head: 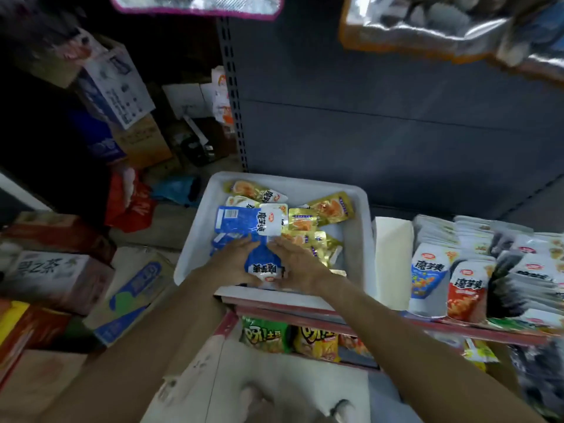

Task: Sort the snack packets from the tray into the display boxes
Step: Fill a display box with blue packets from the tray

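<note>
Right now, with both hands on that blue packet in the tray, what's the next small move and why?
Probably lift the blue-and-white foil snack packet out of the white plastic tray: the left hand and right hand flank it, and matching packets stand in the display boxes to the right.

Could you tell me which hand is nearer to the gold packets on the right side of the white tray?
Right. The right hand lies against the gold packets, fingers beside them. The left hand sits further left, on the blue packets in the tray.
</note>
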`<move>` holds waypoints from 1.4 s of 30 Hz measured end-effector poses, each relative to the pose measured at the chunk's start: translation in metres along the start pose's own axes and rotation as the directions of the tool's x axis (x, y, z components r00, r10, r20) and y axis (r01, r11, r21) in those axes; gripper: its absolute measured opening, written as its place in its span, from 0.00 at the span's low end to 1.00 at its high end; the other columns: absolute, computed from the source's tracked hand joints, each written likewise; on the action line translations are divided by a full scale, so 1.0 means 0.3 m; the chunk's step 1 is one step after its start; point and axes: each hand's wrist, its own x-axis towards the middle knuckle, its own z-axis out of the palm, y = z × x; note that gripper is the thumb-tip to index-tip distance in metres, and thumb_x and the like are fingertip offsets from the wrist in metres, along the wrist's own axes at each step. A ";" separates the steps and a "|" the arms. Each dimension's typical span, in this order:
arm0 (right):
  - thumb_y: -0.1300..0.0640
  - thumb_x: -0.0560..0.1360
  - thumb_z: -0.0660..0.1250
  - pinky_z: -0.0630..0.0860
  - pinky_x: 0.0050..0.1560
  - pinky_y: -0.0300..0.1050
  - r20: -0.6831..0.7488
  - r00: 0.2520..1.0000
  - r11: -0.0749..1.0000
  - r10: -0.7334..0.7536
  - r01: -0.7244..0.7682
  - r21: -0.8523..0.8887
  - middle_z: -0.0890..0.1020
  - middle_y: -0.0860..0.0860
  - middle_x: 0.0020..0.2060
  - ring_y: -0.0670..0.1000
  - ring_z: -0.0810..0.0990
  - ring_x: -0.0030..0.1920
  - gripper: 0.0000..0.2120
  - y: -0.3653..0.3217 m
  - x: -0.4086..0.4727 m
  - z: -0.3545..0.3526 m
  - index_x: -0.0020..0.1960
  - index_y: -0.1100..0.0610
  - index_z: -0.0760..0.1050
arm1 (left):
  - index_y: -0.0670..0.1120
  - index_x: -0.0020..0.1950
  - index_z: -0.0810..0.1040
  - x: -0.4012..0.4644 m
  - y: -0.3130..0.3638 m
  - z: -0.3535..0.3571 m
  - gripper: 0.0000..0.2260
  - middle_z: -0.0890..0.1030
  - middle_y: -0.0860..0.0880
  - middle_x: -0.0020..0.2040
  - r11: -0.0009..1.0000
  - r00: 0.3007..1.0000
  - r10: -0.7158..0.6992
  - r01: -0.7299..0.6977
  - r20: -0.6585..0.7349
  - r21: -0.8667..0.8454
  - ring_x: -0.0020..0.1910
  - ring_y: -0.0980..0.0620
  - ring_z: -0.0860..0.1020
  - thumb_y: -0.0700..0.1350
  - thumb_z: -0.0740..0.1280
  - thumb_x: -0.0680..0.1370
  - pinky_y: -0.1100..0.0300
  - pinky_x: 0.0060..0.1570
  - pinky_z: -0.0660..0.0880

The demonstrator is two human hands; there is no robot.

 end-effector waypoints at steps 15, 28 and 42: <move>0.56 0.80 0.56 0.71 0.42 0.46 -0.133 0.990 0.983 -0.052 0.027 -0.184 0.81 0.57 0.46 0.57 0.79 0.44 0.10 0.013 0.013 0.017 0.51 0.60 0.74 | 0.45 0.73 0.66 -0.014 -0.026 -0.056 0.27 0.64 0.45 0.73 0.999 0.999 0.043 -0.043 -0.016 0.011 0.72 0.47 0.63 0.27 0.57 0.75 0.60 0.65 0.63; 0.65 0.75 0.66 0.80 0.41 0.51 -0.514 0.758 0.552 0.402 0.247 0.796 0.82 0.49 0.34 0.50 0.82 0.39 0.07 0.118 -0.213 -0.179 0.49 0.54 0.73 | 0.43 0.42 0.72 -0.014 0.309 -0.083 0.07 0.77 0.44 0.36 0.894 0.866 0.112 -0.302 -0.487 -0.332 0.36 0.49 0.75 0.43 0.64 0.79 0.57 0.36 0.68; 0.65 0.77 0.63 0.71 0.36 0.38 -0.738 0.546 0.843 0.397 0.102 0.529 0.74 0.44 0.29 0.42 0.72 0.32 0.07 0.448 -0.673 -0.315 0.45 0.56 0.67 | 0.41 0.49 0.71 0.108 0.925 -0.002 0.06 0.80 0.43 0.42 0.775 0.848 0.327 -0.493 -0.417 -0.395 0.41 0.44 0.80 0.40 0.66 0.76 0.46 0.45 0.76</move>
